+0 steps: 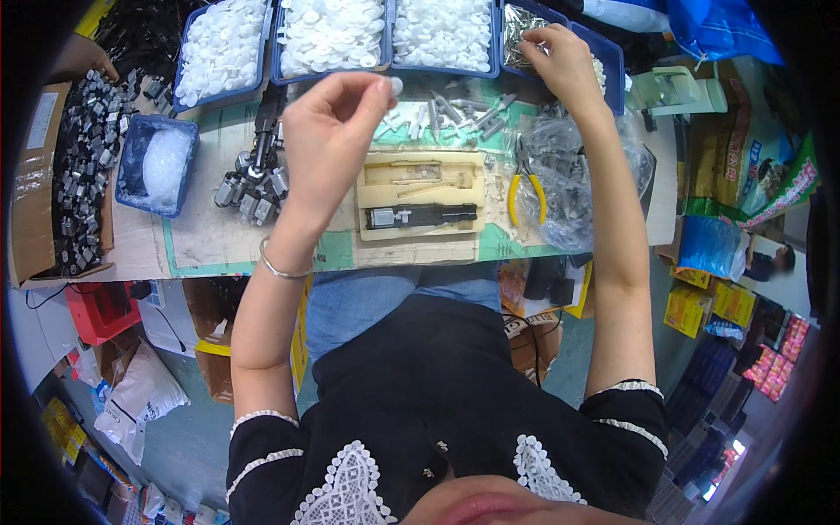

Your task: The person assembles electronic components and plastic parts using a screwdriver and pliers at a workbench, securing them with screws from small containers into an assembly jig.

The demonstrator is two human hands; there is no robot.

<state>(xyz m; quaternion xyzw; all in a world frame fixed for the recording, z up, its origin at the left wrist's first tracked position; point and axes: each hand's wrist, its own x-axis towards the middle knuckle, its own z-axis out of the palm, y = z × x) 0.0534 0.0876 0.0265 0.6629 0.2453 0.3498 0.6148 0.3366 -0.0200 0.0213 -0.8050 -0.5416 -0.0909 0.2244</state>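
My left hand (337, 131) pinches a small white plastic disc (396, 86) between thumb and forefinger, raised above the bench. My right hand (560, 63) reaches into a blue bin of thin metal pins (523, 24); its fingertips are drawn together among them, and what they hold cannot be made out. Below and between my hands lies a cream-coloured fixture (422, 166). In its lower slot rests a black and silver mechanism (420, 216). Small white and grey plastic parts (451, 114) are scattered just beyond the fixture.
Three blue bins of white plastic pieces (332, 37) line the back. Yellow-handled pliers (528, 197) and a clear plastic bag (569, 188) lie right. Left are black-silver assemblies (254, 192), a small blue bin (131, 194) and a cardboard box (39, 175). Another person's hand (87, 57) shows far left.
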